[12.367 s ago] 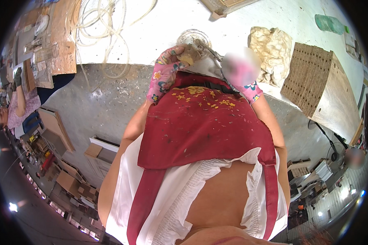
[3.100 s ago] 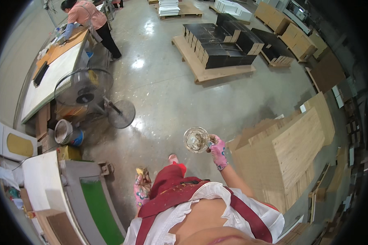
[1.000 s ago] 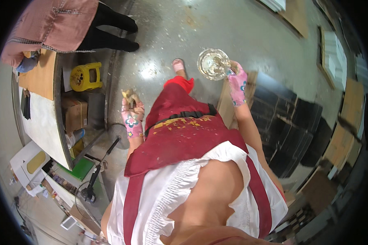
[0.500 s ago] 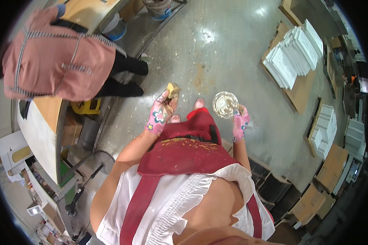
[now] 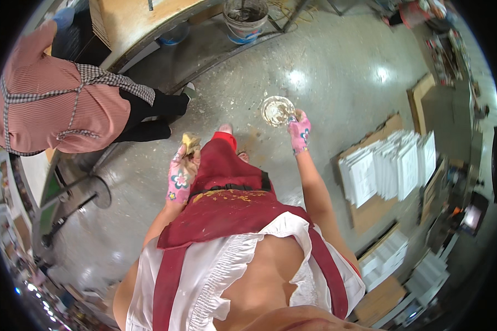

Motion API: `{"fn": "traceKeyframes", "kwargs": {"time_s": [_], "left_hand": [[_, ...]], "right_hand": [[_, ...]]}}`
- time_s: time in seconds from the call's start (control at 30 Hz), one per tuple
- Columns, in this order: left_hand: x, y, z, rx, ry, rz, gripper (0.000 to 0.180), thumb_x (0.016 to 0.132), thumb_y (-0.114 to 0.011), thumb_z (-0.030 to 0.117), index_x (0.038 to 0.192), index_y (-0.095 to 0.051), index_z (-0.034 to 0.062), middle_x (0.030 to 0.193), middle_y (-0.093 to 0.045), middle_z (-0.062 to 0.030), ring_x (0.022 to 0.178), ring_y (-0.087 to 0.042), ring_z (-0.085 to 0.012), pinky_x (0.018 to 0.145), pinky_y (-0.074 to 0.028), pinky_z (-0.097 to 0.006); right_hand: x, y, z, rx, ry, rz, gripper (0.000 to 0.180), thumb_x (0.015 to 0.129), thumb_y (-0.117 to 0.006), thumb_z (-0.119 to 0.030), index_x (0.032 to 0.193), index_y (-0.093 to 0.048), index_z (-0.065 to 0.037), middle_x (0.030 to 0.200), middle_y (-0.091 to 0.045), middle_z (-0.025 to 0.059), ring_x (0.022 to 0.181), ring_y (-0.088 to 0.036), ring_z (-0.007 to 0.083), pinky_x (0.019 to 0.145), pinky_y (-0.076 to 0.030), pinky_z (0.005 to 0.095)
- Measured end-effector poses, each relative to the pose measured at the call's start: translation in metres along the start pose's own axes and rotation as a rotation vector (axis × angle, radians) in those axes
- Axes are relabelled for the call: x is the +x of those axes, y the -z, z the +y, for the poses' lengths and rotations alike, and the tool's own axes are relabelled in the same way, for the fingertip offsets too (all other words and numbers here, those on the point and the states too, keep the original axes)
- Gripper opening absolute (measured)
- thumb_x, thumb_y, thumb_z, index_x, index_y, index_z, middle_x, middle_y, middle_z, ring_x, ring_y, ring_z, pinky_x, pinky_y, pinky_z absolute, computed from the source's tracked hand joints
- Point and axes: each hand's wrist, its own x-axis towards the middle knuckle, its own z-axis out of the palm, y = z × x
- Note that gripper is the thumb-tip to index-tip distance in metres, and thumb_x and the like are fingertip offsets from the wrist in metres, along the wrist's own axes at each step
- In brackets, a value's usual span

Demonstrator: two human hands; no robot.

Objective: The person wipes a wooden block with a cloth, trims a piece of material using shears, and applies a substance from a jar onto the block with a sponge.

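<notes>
My left hand point(image 5: 181, 175), in a pink flower-print glove, is closed around a small yellowish block like a sponge point(image 5: 190, 141); its tip sticks out past the fingers, and the rest is hidden. On the right, my right hand point(image 5: 300, 132) wears a matching glove and pinches the rim of a round, shallow see-through dish point(image 5: 277, 111). White smears coat the dish, which I hold out over the floor. A dark red apron point(image 5: 226, 207) with yellow specks covers my front, between the two hands.
A person in a pink striped top point(image 5: 66, 110) stands at a workbench point(image 5: 132, 27) on the left. Under the bench sits a dirty bucket point(image 5: 245, 22). White panels point(image 5: 386, 165) are stacked on cardboard at the right, and another person point(image 5: 417, 12) is far off.
My view has turned and I have stepped along the floor. The right hand and dish reach farther forward; the left hand has come lower, still holding the sponge-like block.
</notes>
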Motion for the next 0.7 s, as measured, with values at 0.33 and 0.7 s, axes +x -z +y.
{"fn": "traceKeyframes", "kwargs": {"time_s": [0.33, 0.7], "left_hand": [[0.102, -0.077, -0.018, -0.056, -0.241, 0.059, 0.029, 0.085, -0.061, 0.015, 0.112, -0.055, 0.0043, 0.111, -0.060, -0.0065, 0.102, -0.056, -0.0186, 0.086, -0.048, -0.030], [0.123, -0.120, -0.042, -0.195, -0.491, 0.427, 0.035, 0.087, -0.060, 0.015, 0.118, -0.054, 0.0008, 0.116, -0.059, -0.0098, 0.106, -0.057, -0.0200, 0.088, -0.049, -0.031]], "right_hand": [[0.270, -0.118, -0.051, -0.147, 0.170, -0.093, 0.027, 0.077, -0.058, -0.009, 0.103, -0.062, 0.000, 0.085, -0.067, 0.0133, 0.073, -0.063, 0.0186, 0.065, -0.048, 0.0288], [0.464, -0.275, -0.076, -0.590, 0.175, -0.151, 0.028, 0.076, -0.056, -0.020, 0.097, -0.065, -0.004, 0.083, -0.067, 0.0149, 0.074, -0.064, 0.0261, 0.066, -0.049, 0.0376]]}}
